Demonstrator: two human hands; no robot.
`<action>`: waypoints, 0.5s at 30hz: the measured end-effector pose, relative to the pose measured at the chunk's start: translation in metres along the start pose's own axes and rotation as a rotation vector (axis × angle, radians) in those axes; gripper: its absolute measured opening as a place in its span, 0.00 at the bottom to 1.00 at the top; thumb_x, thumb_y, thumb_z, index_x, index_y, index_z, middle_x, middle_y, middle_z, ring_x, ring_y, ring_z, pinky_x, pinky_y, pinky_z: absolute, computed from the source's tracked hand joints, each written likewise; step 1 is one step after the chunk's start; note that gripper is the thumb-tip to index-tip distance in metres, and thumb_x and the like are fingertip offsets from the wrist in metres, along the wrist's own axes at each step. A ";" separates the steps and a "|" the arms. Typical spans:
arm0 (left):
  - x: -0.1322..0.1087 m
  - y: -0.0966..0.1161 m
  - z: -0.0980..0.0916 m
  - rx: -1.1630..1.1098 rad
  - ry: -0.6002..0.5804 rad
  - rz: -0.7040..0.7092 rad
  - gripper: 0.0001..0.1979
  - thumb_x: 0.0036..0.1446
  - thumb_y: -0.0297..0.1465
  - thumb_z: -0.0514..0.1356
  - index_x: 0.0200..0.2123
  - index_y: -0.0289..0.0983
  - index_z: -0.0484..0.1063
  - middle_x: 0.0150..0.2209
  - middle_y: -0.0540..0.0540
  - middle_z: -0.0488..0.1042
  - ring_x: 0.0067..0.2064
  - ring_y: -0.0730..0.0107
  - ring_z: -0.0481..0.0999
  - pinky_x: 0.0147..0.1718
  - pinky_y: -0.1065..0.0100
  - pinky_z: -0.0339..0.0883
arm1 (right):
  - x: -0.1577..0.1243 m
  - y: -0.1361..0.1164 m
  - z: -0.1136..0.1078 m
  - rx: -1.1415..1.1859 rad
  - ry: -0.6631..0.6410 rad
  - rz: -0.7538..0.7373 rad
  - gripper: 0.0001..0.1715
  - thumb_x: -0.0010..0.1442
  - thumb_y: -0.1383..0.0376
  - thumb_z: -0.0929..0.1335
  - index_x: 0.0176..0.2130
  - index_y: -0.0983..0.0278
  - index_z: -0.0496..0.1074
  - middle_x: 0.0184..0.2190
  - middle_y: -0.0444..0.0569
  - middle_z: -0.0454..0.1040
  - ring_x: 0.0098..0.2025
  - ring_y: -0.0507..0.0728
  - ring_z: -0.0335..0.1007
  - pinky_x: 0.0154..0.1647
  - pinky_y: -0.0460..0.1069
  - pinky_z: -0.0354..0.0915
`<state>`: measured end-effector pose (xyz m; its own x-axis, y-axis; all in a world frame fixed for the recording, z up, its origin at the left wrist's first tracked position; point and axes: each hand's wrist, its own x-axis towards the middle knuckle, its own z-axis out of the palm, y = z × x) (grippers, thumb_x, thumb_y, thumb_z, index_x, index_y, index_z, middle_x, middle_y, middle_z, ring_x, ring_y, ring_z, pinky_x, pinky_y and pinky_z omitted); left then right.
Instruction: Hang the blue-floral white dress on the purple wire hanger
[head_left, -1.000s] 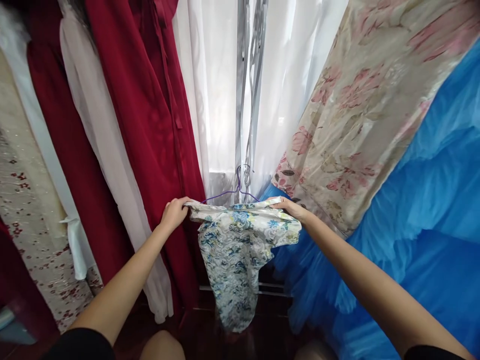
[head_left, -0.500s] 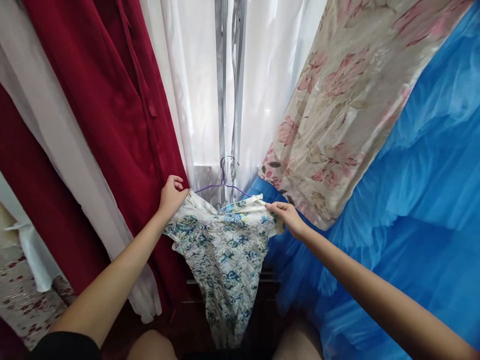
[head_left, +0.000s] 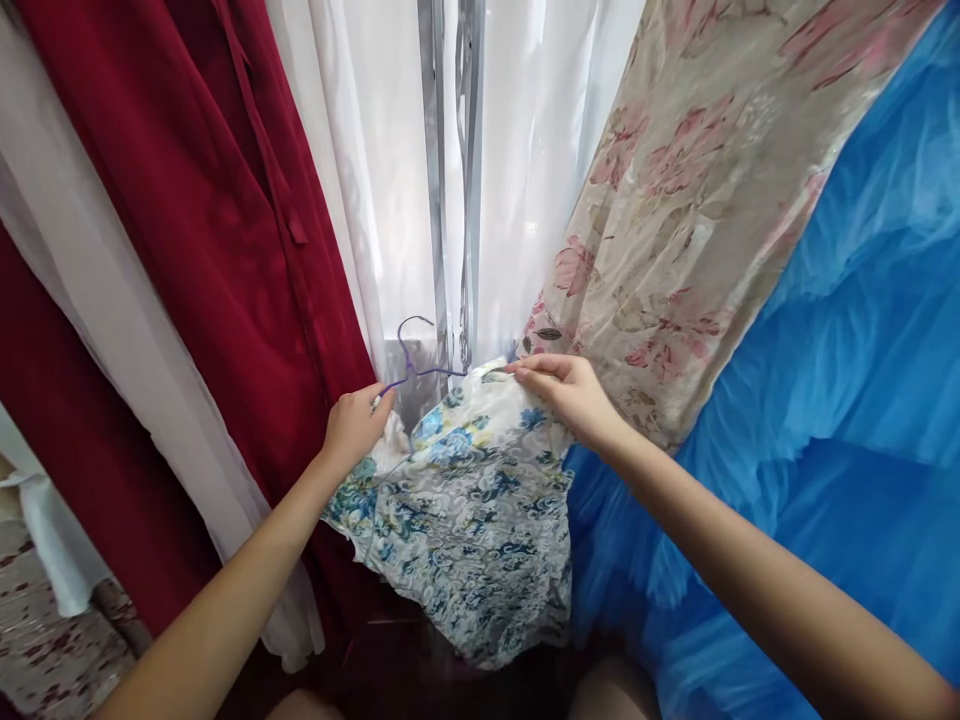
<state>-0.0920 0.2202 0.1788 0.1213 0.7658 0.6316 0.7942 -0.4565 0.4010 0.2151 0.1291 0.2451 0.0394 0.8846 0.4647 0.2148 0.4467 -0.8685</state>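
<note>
A white floral top (head_left: 472, 510) with blue and green flowers and a gathered body hangs in front of me, tilted, its right shoulder higher. Its purple hanger (head_left: 410, 370) shows above the neckline, hook pointing up. My left hand (head_left: 356, 425) is closed round the left end of the hanger, close to the bunched left shoulder of the top. My right hand (head_left: 574, 395) pinches the right shoulder between thumb and fingers, near the hanger's right end, which the cloth hides.
Long dark red cloth (head_left: 187, 200) and pale cloth (head_left: 135, 260) hang at the left. White curtains (head_left: 525, 180) with grey strips (head_left: 469, 150) hang behind. On the right hang a beige floral garment (head_left: 675, 230) and blue tulle (head_left: 832, 480).
The hanger has shifted left and tilted, and my left hand now grips its end. My right hand has come inward and up with the right shoulder. The top's lower end has swung right.
</note>
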 end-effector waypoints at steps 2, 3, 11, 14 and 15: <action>-0.001 -0.004 0.005 -0.090 0.013 -0.047 0.18 0.64 0.39 0.53 0.26 0.37 0.72 0.23 0.48 0.72 0.26 0.68 0.67 0.28 0.69 0.52 | -0.014 -0.016 0.024 -0.001 -0.205 0.042 0.14 0.60 0.65 0.68 0.43 0.67 0.82 0.20 0.41 0.67 0.20 0.47 0.53 0.20 0.44 0.49; -0.004 -0.005 0.007 -0.149 0.030 -0.073 0.18 0.64 0.40 0.53 0.26 0.37 0.72 0.23 0.49 0.72 0.26 0.68 0.67 0.27 0.69 0.52 | -0.024 -0.022 0.036 0.017 -0.332 0.089 0.17 0.60 0.67 0.67 0.47 0.66 0.81 0.17 0.38 0.62 0.17 0.46 0.49 0.18 0.44 0.45; -0.046 0.024 0.020 -0.584 0.129 -0.193 0.26 0.68 0.49 0.48 0.26 0.37 0.67 0.18 0.52 0.58 0.20 0.72 0.58 0.21 0.70 0.51 | -0.103 -0.015 0.089 0.156 -0.731 0.128 0.51 0.60 0.66 0.72 0.73 0.54 0.47 0.28 0.39 0.73 0.27 0.51 0.67 0.29 0.46 0.66; -0.054 0.040 0.026 -0.781 0.083 -0.250 0.30 0.66 0.54 0.48 0.24 0.37 0.68 0.16 0.52 0.58 0.20 0.73 0.58 0.20 0.70 0.51 | -0.097 0.022 0.083 0.036 -0.523 0.039 0.49 0.60 0.60 0.72 0.72 0.55 0.50 0.46 0.49 0.76 0.46 0.58 0.73 0.50 0.56 0.69; -0.055 0.046 0.028 -0.870 0.057 -0.266 0.31 0.65 0.55 0.49 0.22 0.36 0.68 0.16 0.52 0.58 0.19 0.74 0.57 0.20 0.70 0.51 | -0.093 0.038 0.078 -0.024 -0.449 0.022 0.48 0.60 0.60 0.73 0.71 0.56 0.52 0.52 0.53 0.74 0.52 0.60 0.71 0.56 0.58 0.66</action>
<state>-0.0450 0.1700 0.1440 -0.0501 0.8818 0.4689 0.0595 -0.4661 0.8827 0.1438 0.0740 0.1556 -0.3820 0.8667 0.3208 0.2415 0.4287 -0.8706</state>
